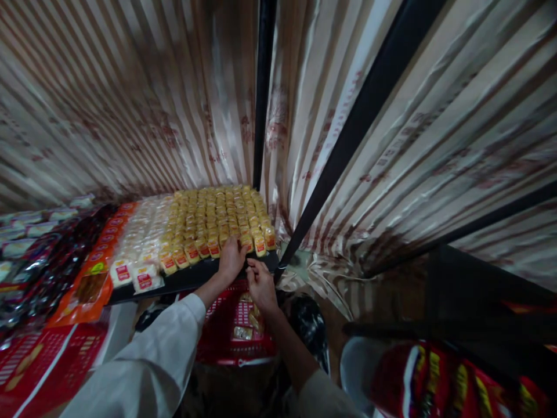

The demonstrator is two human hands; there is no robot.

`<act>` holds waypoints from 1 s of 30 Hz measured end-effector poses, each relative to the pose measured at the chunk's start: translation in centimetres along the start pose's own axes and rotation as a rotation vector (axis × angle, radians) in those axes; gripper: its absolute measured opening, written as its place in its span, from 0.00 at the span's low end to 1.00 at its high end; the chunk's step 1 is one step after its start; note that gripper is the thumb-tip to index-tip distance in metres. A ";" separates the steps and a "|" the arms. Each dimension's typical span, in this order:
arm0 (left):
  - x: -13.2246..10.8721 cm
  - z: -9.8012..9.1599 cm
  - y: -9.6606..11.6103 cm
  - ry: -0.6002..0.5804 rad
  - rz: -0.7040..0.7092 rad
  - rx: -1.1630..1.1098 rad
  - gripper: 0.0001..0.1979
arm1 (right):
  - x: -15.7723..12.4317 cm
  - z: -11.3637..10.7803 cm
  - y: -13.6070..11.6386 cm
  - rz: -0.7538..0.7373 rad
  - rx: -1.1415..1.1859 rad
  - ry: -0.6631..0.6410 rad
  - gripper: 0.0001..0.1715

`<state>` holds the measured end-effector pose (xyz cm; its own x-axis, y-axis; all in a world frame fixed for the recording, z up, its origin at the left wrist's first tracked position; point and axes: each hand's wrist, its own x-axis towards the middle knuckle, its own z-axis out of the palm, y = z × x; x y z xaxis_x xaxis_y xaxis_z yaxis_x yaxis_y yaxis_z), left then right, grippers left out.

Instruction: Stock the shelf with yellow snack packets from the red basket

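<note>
Small yellow snack packets (213, 217) with red labels stand in tight rows on a black shelf (187, 280). My left hand (232, 259) reaches to the front row, its fingers closed against one yellow packet (247, 241) near the right end; the fingertips are partly hidden. Just to its right and lower, my right hand (262, 285) has its fingers pinched together; anything between them is too small to make out. Below both hands sits a red plastic basket (217, 325), with a few loose yellow packets (242, 332) inside.
Left of the yellow rows lie white packets (145, 277), orange packs (82, 287) and dark shiny packs (56, 258). Striped curtains (195, 104) hang behind. A black post (331, 151) slants down at the shelf's right end. Red packs (435, 377) fill the lower right.
</note>
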<state>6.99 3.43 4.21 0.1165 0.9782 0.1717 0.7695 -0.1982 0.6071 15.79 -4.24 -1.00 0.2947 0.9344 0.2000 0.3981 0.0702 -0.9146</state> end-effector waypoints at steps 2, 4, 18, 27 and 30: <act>0.0 0.3 0.1 0.007 0.008 0.005 0.15 | 0.1 0.1 0.2 -0.009 0.003 0.008 0.17; 0.1 0.6 0.2 0.000 0.021 0.026 0.16 | 0.3 0.3 0.2 -0.013 -0.003 0.012 0.17; 0.7 0.8 -0.5 -0.084 0.098 0.041 0.15 | 1.6 1.8 0.7 -0.199 -0.150 0.068 0.29; 0.8 1.0 -0.8 -0.115 0.107 -0.009 0.20 | 1.3 2.6 1.9 -0.166 -0.291 0.011 0.36; 0.9 1.2 -0.8 -0.108 0.098 -0.007 0.20 | 1.4 2.8 2.0 -0.176 -0.315 0.026 0.38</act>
<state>7.23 4.55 2.99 0.2580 0.9551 0.1457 0.7471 -0.2929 0.5967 14.63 -1.82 -3.55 0.2180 0.9081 0.3577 0.6921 0.1146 -0.7127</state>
